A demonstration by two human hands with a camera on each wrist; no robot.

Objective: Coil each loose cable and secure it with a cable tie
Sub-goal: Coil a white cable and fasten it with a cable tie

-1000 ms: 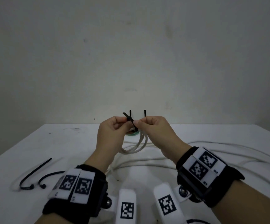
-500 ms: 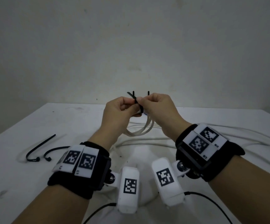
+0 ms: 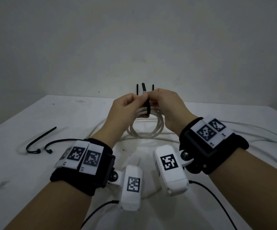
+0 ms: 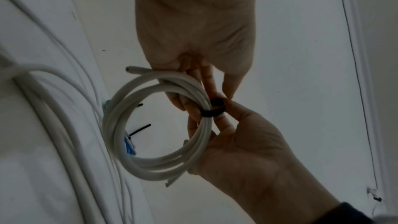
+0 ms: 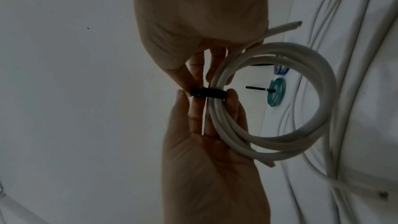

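- Head view hides the fingertips of both hands where they meet above the table, so the exact pinch on the tie cannot be read there; the wrist views show it from below.
- Left wrist view is dim and the near loose cables [image 4: 53,125] on the table blur into pale bands; a blue coil [image 4: 129,144] behind the ring is partly hidden by it.
- Right wrist view is dark toward its lower edge; a teal coil [image 5: 276,92] with a black tie tail through it lies on the table, seen through the ring.
- White cable coil [image 3: 146,126] is a round ring of several turns, held in the air above the white table [image 3: 34,171], with both cut ends sticking out of the bundle.
- Black cable tie [image 3: 147,107] wraps the bundle at one spot as a closed band; its tail stands upward between the hands.
- Left hand [image 3: 126,110] has thumb and fingers curled round the coil and pinching at the tie.
- Right hand [image 3: 167,107] likewise pinches the tie and bundle from the other side, fingers curled.
- Two spare black cable ties [image 3: 39,143] lie bent on the table to the left, well apart from the hands.
- No container shows in any view.
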